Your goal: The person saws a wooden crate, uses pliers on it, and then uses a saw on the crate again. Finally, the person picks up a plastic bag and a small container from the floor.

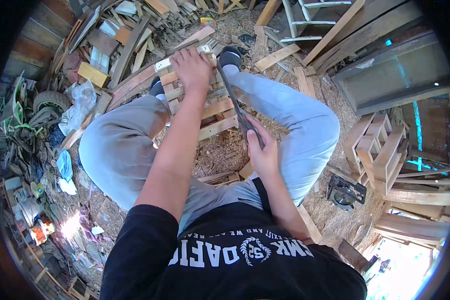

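Slatted wooden frame (205,102), small pallet-like assembly of pale slats nailed over cross-pieces, lying on the sawdust-strewn floor (220,150) in the upper centre of the frame, between the seated person's two feet in dark shoes and between the spread knees in light trousers. Left hand (192,67): laid palm-down on the far upper end of the frame, fingers curled over its top slat, pressing rather than lifting. Right hand (262,152): closed in a fist round the handle of a long dark bar-like tool (235,107), which runs from the fist at centre frame up and leftward, its far end at the frame's upper right corner near the right shoe; whether the tip sits under a slat or on top cannot be told. State of work, by judgement: the frame is whole, its slats lie in place with none visibly lifted or loose, so the prying or striking appears barely begun and nearly all remains. Surroundings: heap of scrap boards and offcuts (130,35) across the upper left; loose planks at upper centre; finished slatted crates (377,150) stacked at the right edge; a dark power tool (345,192) on the floor below them; plastic bags, cans and litter along the left edge.
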Demonstrator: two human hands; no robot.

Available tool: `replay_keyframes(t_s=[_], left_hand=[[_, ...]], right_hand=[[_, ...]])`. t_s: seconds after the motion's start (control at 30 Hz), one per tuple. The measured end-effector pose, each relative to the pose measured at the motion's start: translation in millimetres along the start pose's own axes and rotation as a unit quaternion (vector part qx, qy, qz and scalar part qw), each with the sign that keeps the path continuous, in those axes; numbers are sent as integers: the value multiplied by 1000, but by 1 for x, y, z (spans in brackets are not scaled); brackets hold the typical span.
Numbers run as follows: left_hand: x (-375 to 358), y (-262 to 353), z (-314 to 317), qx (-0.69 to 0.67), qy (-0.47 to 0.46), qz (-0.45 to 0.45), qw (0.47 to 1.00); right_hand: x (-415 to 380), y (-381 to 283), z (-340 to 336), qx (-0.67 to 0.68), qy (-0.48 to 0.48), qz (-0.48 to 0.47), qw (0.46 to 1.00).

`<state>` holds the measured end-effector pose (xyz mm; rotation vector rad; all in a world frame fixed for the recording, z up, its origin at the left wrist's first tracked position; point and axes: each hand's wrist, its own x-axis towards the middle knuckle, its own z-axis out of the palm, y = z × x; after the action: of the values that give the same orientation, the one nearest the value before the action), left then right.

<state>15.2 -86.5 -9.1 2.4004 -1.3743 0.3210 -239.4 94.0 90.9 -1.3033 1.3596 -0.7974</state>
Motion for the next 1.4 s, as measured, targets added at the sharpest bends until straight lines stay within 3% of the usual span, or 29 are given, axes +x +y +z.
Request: replay_keyframes(t_s=[0.2,0.33,0.4,0.53,0.7,0.8,0.93,1.03,1.1,1.13,1.23,1.33,1.4], left_hand=[[-1,2,8,7,47,3,999],[0,-1,5,6,30,5,1000],[1,1,3,-11,13,-5,1000],[1,3,0,-17,7,-9,1000],[-1,0,0,-13,26,3,1000],[-2,3,-3,-14,8,-7,1000],[2,0,-6,-27,19,-3,999],[1,0,-7,-27,-14,-13,999],[-2,4,-6,-16,9,-5,1000],[-5,5,-7,-17,6,-4,1000],[-1,0,-8,-31,-16,2,999],[2,3,-9,-23,12,-1,1000],[-1,4,-10,-13,-22,-6,1000]], right_hand=[[1,-4,1,-12,-9,-23,1000],[-5,-5,1,-31,0,-15,999],[-18,-8,-8,3,-2,37,999],[-13,-10,-8,-23,2,1,1000],[-19,-1,-8,-8,-2,40,999],[-9,3,3,-18,5,-26,1000],[4,1,9,-2,3,-19,1000],[-5,2,0,6,0,-65,998],[2,2,-1,44,-4,96,994],[7,7,3,44,8,34,998],[-2,2,4,14,7,-8,1000],[-16,-1,-6,-29,-8,25,999],[-3,-6,5,-12,1,16,1000]])
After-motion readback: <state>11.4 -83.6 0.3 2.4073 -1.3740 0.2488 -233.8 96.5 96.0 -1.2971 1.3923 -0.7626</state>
